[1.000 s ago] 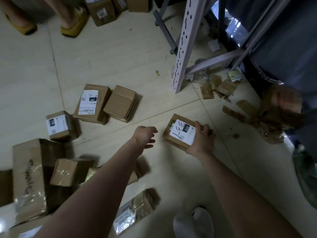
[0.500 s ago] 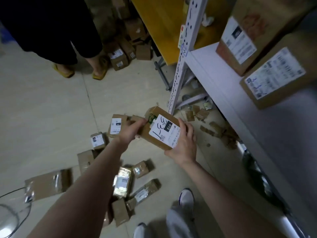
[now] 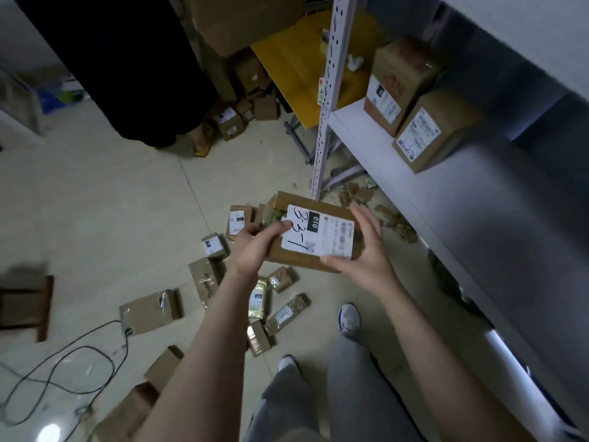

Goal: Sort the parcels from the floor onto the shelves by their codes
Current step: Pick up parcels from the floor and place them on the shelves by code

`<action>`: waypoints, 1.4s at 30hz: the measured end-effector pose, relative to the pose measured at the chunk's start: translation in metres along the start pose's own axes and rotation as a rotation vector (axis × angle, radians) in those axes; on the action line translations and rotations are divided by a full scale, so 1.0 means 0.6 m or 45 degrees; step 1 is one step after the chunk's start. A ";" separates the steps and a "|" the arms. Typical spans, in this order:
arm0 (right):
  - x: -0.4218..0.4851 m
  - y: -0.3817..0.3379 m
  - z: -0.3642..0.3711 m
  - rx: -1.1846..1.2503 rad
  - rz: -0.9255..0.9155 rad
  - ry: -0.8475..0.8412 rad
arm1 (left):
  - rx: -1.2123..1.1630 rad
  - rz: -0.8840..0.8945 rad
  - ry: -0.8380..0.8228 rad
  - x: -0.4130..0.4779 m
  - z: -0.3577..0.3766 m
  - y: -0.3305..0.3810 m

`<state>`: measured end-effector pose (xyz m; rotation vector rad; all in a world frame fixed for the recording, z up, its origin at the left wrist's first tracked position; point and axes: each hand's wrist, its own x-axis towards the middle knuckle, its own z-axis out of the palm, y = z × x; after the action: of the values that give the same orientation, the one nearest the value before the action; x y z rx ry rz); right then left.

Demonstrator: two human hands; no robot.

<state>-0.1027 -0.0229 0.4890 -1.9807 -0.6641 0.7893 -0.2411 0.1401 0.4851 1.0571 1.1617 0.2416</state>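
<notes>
Head: pale floor (image 3: 95,202), scattered parcels (image 3: 149,311), shelves (image 3: 471,202)

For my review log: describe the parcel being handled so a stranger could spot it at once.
Find the grey metal shelf unit on the right and its white perforated upright. Near that upright's foot, the left hand and right hand hold a brown cardboard parcel off the floor. Unlike parcels scattered below, its white label bears handwritten 3-3-1 beside a black 010 tag.
</notes>
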 end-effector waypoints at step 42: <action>-0.196 -0.152 -0.217 0.582 -0.086 0.800 | 0.927 1.239 -0.207 -0.258 0.209 0.125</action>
<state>-0.0966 -0.1318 0.6538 -1.6367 -0.1532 0.2136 -0.1774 0.0100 0.6413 2.2100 0.4890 0.4907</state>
